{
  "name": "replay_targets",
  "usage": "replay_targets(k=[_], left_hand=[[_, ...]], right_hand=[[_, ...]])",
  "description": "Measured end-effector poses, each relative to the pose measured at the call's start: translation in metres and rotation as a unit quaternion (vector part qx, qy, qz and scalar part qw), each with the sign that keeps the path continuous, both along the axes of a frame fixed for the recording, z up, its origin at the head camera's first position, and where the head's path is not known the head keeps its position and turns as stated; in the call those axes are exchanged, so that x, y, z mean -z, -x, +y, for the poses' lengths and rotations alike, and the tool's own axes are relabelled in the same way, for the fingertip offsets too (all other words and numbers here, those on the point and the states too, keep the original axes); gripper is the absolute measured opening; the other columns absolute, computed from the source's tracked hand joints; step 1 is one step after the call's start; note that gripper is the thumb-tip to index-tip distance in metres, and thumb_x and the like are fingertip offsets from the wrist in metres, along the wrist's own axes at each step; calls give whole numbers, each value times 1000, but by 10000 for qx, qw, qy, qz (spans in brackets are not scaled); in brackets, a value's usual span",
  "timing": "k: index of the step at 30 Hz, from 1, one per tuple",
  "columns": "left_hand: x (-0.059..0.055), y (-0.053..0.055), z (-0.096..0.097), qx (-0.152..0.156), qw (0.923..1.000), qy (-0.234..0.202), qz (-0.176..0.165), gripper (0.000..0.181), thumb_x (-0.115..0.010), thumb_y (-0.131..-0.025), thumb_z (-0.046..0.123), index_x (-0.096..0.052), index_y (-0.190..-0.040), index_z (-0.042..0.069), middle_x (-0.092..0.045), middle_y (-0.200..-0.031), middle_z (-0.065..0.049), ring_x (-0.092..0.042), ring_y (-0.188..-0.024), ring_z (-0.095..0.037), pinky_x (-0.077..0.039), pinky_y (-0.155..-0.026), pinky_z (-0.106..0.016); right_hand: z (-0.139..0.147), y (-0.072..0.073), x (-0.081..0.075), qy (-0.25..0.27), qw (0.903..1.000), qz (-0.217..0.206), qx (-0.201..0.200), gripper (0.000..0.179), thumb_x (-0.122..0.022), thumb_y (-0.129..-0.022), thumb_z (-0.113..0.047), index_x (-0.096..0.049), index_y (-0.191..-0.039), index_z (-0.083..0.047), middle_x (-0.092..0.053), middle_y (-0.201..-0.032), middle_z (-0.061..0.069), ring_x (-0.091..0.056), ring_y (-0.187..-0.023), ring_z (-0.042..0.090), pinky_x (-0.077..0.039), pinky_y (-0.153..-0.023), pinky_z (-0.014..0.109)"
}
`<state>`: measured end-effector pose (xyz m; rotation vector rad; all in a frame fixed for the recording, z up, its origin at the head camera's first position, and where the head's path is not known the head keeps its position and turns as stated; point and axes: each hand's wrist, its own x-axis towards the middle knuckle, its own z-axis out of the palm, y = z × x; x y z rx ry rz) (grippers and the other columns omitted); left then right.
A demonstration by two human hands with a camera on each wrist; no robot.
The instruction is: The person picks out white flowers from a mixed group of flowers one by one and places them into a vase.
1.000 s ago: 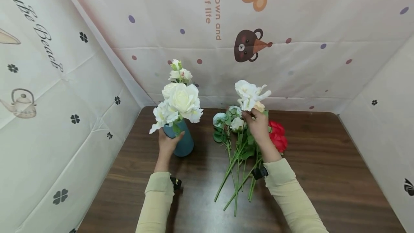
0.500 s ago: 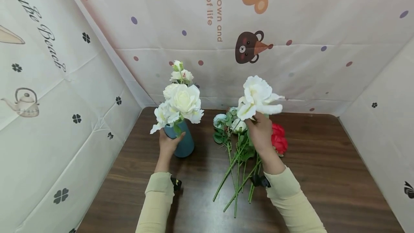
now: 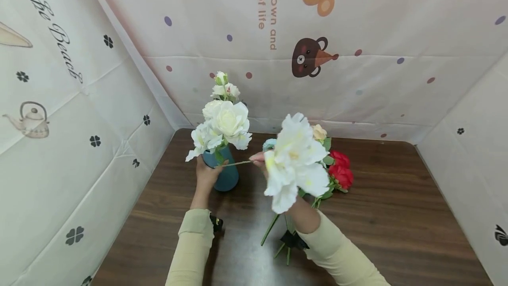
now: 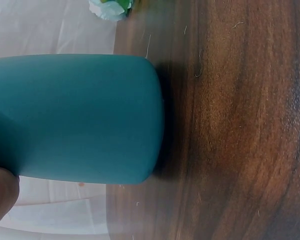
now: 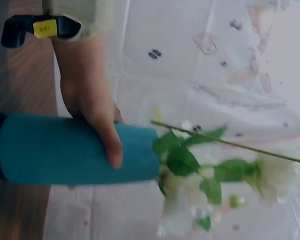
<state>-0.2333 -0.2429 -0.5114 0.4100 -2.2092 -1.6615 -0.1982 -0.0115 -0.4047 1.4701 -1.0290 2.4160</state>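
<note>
A teal vase [image 3: 226, 179] stands upright on the table at the left, holding several white flowers [image 3: 229, 120]. My left hand [image 3: 206, 175] grips it near the top; the right wrist view shows the thumb across the vase wall [image 5: 45, 150]. In my right hand [image 3: 259, 161] is a white flower [image 3: 295, 162] with large ruffled petals, its thin stem [image 3: 238, 163] pinched and pointing left toward the vase. The bloom covers much of that hand in the head view. In the right wrist view the stem [image 5: 230, 143] passes close by the leaves at the vase mouth.
On the dark wooden table [image 3: 397, 197] lie more flowers: red blooms [image 3: 340, 171], a peach one [image 3: 319, 132] and a pale blue one [image 3: 269, 144], partly hidden by the right hand and its flower. Printed cloth walls [image 3: 357, 87] enclose the back and sides.
My right hand has lifted the white flower off the pile and carried it left and nearer, turning its stem toward the vase. The left hand keeps its grip on the vase.
</note>
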Motion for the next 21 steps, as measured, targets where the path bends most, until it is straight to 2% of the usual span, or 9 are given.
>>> replay_targets(k=[2,3,6,10,11,14,18,20,21], left_hand=[[0,1,0,-6,10000,34,20,87,-80,-82,17,-32,-150,-7,-45,-148,-31,-47,-138,-47,-41,-113,-62],[0,2,1,-16,10000,62,45,86,-80,-82,16,-32,-149,-8,-45,-148,-32,-47,-138,-47,-42,-113,-62],[2,2,3,-18,9998,165,124,87,-81,-81,15,-33,-150,-8,-46,-148,-32,-47,-138,-47,-41,-114,-63],[4,2,6,55,9998,114,137,90,-81,-81,15,-31,-152,-6,-44,-151,-31,-46,-140,-47,-40,-115,-63],[4,2,6,70,9999,90,113,91,-82,-81,16,-30,-153,-5,-43,-152,-30,-45,-141,-47,-39,-116,-63],[3,3,6,107,9999,30,99,95,-82,-81,17,-27,-156,-2,-41,-154,-29,-43,-142,-46,-38,-116,-63],[1,4,5,142,9996,27,233,98,-82,-81,17,-24,-158,1,-39,-156,-28,-42,-144,-45,-37,-117,-63],[1,3,6,107,9996,62,252,97,-82,-80,16,-25,-158,1,-40,-156,-28,-42,-144,-45,-36,-118,-63],[0,2,6,71,9996,137,256,96,-81,-81,16,-26,-157,-1,-41,-155,-29,-43,-143,-46,-37,-117,-63]], right_hand=[[-5,8,6,-79,9984,40,-566,31,-44,-108,-5,-65,-128,3,-68,-129,-14,-62,-124,5,-48,-108,17],[-7,13,7,-266,9979,114,-582,31,-45,-107,-4,-66,-130,-4,-67,-131,-14,-61,-126,4,-48,-109,18],[-6,35,20,-723,9945,362,-662,33,-51,-106,-11,-63,-134,2,-65,-135,-14,-59,-129,5,-48,-111,22],[-1,55,37,-791,9895,896,-811,39,-39,-110,-7,-54,-145,-2,-59,-147,-11,-52,-139,6,-42,-118,22],[3,46,26,-850,9916,813,-538,38,-38,-109,-3,-56,-142,3,-62,-145,-7,-55,-136,4,-44,-116,22],[4,51,32,-762,9925,924,-232,43,-36,-108,4,-59,-143,-6,-62,-145,-4,-56,-135,2,-45,-113,19],[4,50,23,-800,9891,1231,-93,40,-37,-110,-7,-60,-142,-10,-61,-145,-9,-55,-134,0,-45,-112,17],[1,38,13,-662,9909,1170,94,39,-39,-111,-21,-62,-138,-3,-63,-142,-8,-57,-132,2,-46,-111,19],[0,33,11,-555,9918,1066,-435,41,-37,-112,-21,-61,-139,-2,-63,-143,-8,-57,-132,1,-45,-111,17]])
